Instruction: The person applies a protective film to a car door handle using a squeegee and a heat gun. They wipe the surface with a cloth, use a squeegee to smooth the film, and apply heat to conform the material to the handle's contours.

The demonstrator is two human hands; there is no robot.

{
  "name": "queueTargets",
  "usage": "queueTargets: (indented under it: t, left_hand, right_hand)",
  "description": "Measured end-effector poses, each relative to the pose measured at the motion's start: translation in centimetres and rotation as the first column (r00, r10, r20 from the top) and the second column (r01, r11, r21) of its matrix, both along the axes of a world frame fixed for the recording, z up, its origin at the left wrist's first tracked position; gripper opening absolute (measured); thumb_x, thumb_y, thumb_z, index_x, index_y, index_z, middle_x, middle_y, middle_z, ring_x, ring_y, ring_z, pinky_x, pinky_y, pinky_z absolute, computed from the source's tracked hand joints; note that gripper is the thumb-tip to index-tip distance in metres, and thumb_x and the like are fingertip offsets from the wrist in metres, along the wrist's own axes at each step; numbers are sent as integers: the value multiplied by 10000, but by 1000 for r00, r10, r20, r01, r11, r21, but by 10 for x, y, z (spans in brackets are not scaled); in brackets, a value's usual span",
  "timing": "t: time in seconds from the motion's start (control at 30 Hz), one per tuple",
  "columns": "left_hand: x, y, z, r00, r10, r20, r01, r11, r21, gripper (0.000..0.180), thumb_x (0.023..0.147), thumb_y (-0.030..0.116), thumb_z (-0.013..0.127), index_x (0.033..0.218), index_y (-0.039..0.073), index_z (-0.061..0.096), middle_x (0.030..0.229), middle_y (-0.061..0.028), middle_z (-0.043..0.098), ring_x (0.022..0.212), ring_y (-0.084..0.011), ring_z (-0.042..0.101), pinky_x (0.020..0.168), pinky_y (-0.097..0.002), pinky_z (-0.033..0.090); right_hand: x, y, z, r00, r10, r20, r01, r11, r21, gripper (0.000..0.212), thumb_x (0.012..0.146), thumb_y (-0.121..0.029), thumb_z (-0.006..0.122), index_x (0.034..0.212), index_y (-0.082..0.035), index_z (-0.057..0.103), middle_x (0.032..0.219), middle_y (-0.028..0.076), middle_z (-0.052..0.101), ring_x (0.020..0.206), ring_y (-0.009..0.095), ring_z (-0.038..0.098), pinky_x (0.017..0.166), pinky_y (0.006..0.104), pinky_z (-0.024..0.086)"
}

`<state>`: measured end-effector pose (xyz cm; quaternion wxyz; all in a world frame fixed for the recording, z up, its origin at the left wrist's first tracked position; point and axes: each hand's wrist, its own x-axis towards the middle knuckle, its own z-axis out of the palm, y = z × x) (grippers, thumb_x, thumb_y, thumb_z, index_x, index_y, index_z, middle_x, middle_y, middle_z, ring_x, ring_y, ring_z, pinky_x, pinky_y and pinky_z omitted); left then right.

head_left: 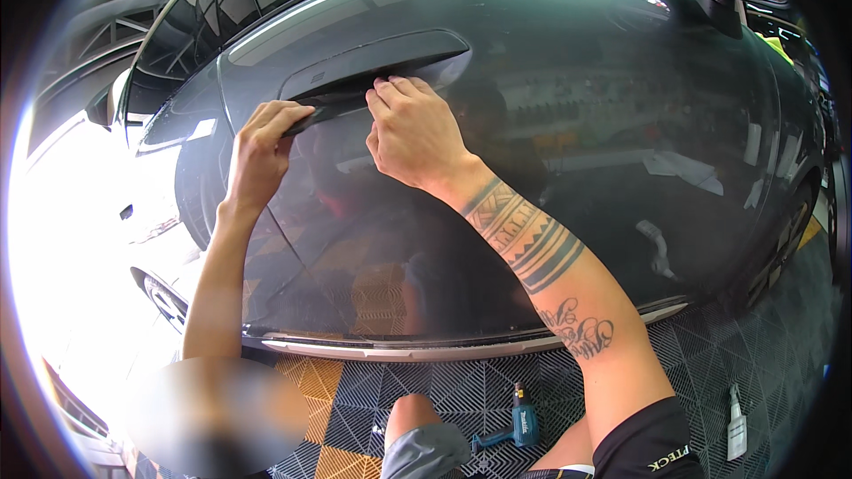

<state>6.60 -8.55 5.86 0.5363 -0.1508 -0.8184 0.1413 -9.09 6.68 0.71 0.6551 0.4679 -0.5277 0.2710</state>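
Dark glossy car door (532,213), curved painted metal, fills most of the view; its recessed handle (377,58) sits high on the panel, and work centres just under it. Left hand (262,146) pinches a thin dark flat tool (311,118), probably a plastic squeegee or tucking card, though the view is too small to be sure, with its tip pointing into the handle cup. Right hand (413,129) holds nothing; fingertips press flat against the panel at the lower lip of the handle, fingers curled in.

Judgement on doing it well: keep the tool's edge shallow to the paint, work outward from the recess in short overlapping strokes, and let the right fingertips brace the surface beside the tool so nothing lifts or creases at the tight curve.

Surface is mirror-smooth and reflects shelves and the person. Pale chrome-like trim strip (417,352) runs along the sill. Below, black and orange ribbed plastic floor tiles (461,390), a teal cordless power tool (519,426), and a small white spray bottle (737,426).
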Motion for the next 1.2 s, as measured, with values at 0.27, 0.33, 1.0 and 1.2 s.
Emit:
queueTargets:
  t: [0.27,0.33,1.0,1.2]
  left_hand:
    - [-10,29,-2,999,42,18,-40,995,-87,243,769,-80,623,987,13,680,942,-104,662,902,-284,629,777,-373,510]
    - [-15,29,2,993,118,22,-115,988,-106,234,771,-80,606,977,7,675,923,-112,652,883,-296,620,772,-381,504]
    - [12,33,0,976,186,111,-197,975,98,217,805,-74,620,1007,-8,665,961,-143,623,884,-316,614,767,-392,491]
    - [-18,51,5,939,315,138,-319,948,8,149,829,-7,610,969,-14,662,913,-157,594,887,-348,597,789,-434,478]
  right_hand:
    - [11,2,2,994,-2,110,-3,999,51,303,768,-204,574,886,49,692,940,171,652,974,296,602,946,372,432]
    - [13,2,0,995,-5,104,1,999,43,303,762,-201,579,888,50,693,935,172,652,975,300,602,949,378,430]
    - [10,-5,-8,990,2,138,-14,996,85,419,794,-203,553,1055,106,659,1080,208,641,1066,304,581,1010,387,399]
    - [14,-5,-7,993,26,119,-34,997,62,404,762,-186,569,1028,105,659,1027,192,651,1025,293,594,985,370,409]
